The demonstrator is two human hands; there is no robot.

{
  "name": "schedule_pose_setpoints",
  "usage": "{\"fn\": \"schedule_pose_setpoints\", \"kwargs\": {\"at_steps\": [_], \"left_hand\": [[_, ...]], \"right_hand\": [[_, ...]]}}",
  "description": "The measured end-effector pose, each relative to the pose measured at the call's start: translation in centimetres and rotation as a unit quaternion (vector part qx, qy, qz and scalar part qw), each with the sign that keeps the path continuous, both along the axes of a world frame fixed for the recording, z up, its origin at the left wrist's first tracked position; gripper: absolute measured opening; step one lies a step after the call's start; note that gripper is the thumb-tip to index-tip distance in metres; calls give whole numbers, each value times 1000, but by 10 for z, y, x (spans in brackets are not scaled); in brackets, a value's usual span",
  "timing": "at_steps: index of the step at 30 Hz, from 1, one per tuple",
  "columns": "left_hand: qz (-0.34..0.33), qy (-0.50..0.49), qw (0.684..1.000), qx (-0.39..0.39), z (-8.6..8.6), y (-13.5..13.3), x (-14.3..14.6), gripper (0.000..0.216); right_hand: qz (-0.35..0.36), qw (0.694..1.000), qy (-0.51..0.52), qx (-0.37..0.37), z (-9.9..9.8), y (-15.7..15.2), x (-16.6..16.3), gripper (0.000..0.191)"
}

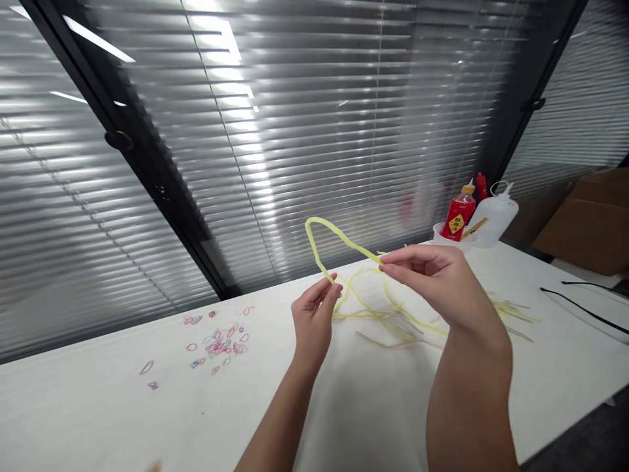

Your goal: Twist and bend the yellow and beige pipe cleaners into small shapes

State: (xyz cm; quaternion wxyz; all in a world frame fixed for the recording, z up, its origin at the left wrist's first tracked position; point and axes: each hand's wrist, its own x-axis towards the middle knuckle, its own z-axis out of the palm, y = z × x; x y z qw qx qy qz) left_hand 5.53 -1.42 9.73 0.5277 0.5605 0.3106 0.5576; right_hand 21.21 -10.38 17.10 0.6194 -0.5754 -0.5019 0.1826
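Observation:
A yellow pipe cleaner [339,231] arches above the white table, bent sharply near its top left. One end is pinched between the thumb and fingers of my left hand [315,308]. My right hand [425,272] grips the other end with thumb and index finger. Beneath and behind my hands lie several loose yellow and tan pipe cleaners [388,313], crossing one another. Part of that pile is covered by my right hand and forearm.
Small coloured elastic bands [223,344] lie scattered at the left of the table [88,406]. A red-labelled bottle [457,215] stands with a white squeeze bottle [496,216] at the back right. Farther right are black cables [584,308] and a cardboard box [584,223]. Blinds [314,131] rise behind.

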Motion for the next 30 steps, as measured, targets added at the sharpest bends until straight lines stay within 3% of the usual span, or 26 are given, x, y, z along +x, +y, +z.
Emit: {"fn": "schedule_pose_setpoints", "kwargs": {"at_steps": [9,16,23,30], "left_hand": [[-23,-6,999,-31,15,-8,-5,19],[-122,-61,987,-88,15,-3,-8,23],[-151,-89,974,-145,16,-2,-8,15],[-154,-93,969,-172,21,-3,-11,13]], "right_hand": [[86,991,-53,-94,-2,18,-15,15],[119,986,-49,-102,-2,25,-30,13],[114,987,-50,-102,-6,28,-29,11],[151,980,-72,-109,-6,27,-30,18]]}}
